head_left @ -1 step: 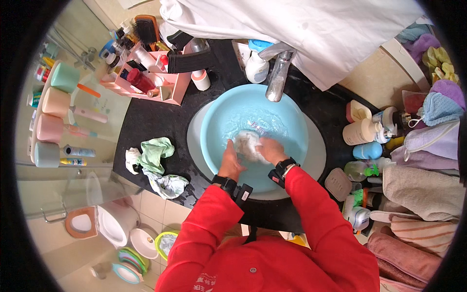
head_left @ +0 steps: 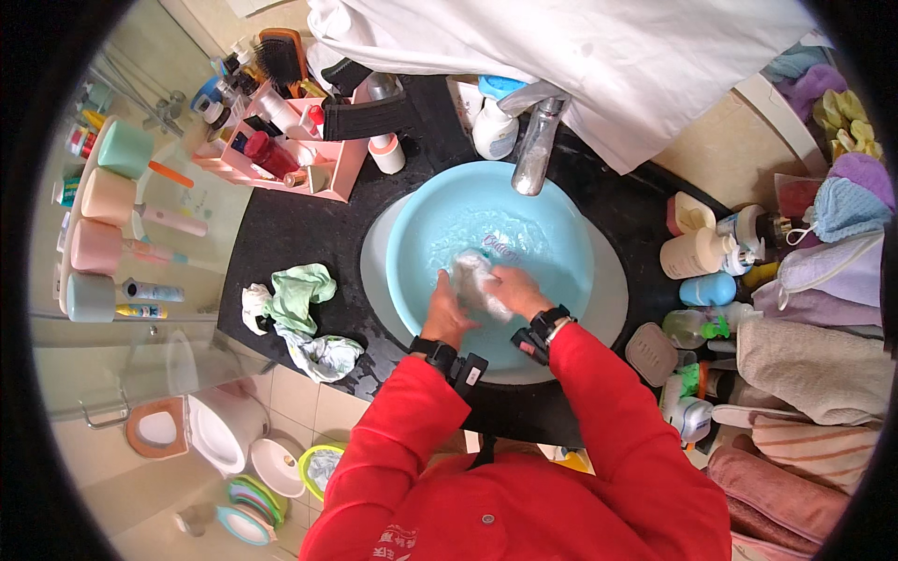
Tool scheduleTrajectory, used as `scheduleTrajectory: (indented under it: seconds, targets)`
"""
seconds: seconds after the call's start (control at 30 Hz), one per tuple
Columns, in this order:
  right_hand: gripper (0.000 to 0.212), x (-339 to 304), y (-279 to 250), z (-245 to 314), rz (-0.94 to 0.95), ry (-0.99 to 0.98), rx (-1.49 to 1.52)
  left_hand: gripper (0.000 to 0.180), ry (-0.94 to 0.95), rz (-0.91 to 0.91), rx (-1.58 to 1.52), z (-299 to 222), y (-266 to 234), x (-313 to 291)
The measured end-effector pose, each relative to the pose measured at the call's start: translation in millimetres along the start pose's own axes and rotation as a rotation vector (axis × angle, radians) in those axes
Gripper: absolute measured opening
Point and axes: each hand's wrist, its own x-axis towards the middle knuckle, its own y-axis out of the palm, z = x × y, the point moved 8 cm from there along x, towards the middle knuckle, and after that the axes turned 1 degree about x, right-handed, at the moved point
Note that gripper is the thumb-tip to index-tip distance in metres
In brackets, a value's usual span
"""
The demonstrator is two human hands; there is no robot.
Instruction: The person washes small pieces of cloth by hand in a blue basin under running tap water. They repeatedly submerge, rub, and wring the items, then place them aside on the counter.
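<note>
A light blue round basin with water in it sits in the white sink set into the black counter. Inside it, a wet white cloth is bunched between my two hands above the rippling water. My left hand presses against the cloth's left side, its fingers closed on it and partly blurred. From the right, my right hand grips the same cloth with curled fingers. The metal faucet reaches over the basin's far rim.
Crumpled green and white cloths lie on the counter at the left. A pink organizer full of cosmetics stands behind them. Pump bottles, a soap box and hanging towels line the right. White fabric hangs behind the faucet.
The white cloth is squeezed narrower between my hands, and my right hand has shifted slightly to the left. The water's ripples have changed.
</note>
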Motion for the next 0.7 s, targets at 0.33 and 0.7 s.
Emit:
scheduleTrajectory:
  seconds: [0.33, 0.7]
  targets:
    - [0.032, -2.2, -49.0, 16.6, -0.316, -0.024, -0.362, 0.043, 0.273, 0.345, 0.037, -1.3, 34.0, 28.0]
    - [0.043, 6.5, 22.2, 22.0, 0.011, -0.158, 0.413, 0.063, -0.082, 0.066, -0.141, 8.3, 10.5, -7.6]
